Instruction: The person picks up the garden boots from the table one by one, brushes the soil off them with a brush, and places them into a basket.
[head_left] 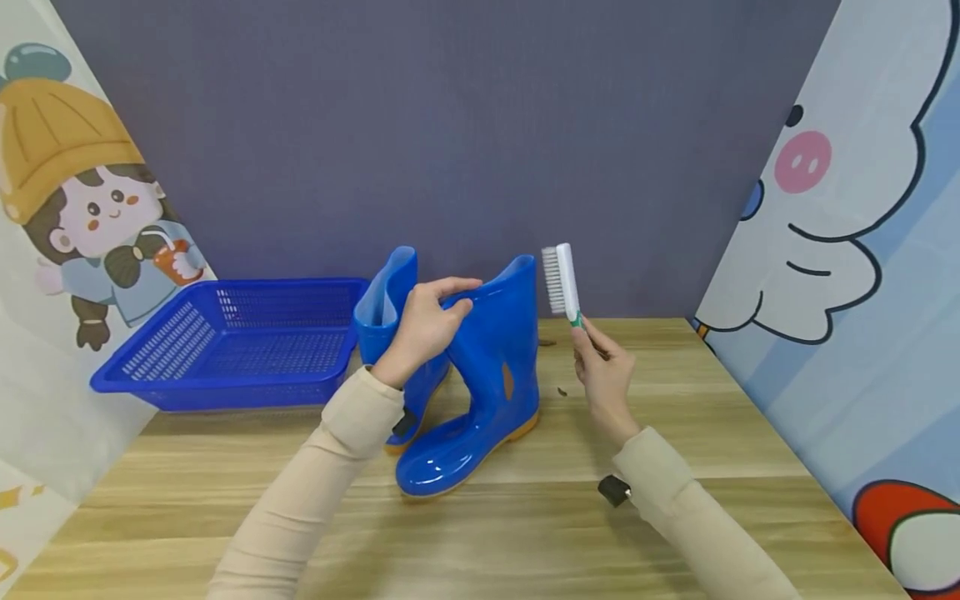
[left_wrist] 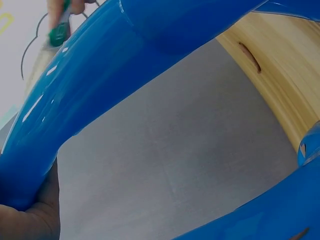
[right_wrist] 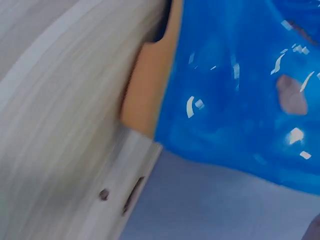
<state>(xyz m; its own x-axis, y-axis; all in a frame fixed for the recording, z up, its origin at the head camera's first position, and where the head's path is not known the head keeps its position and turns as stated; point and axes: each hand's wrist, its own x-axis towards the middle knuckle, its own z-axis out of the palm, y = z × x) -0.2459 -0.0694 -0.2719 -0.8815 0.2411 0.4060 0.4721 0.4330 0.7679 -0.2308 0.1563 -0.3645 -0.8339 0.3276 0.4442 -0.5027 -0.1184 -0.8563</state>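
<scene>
A glossy blue rain boot (head_left: 491,358) with a tan sole stands upright on the table, toe toward the near left. My left hand (head_left: 431,321) grips the top edge of its shaft, the thumb on the near side. In my right hand (head_left: 606,371) is a white scrub brush (head_left: 568,279) with a green neck, held by the handle. Its bristles face the boot's shaft, a small gap away. A brown smear (head_left: 508,381) marks the boot's side, and the right wrist view shows brown spots (right_wrist: 291,95) too. Behind my left arm stands a second blue boot (head_left: 386,304), partly hidden.
A blue plastic basket (head_left: 225,383) with mesh sides sits at the back left of the wooden table (head_left: 645,533). Small brown bits (head_left: 562,392) lie right of the boot. A grey panel (head_left: 450,133) closes off the back, and cartoon-printed walls stand on both sides.
</scene>
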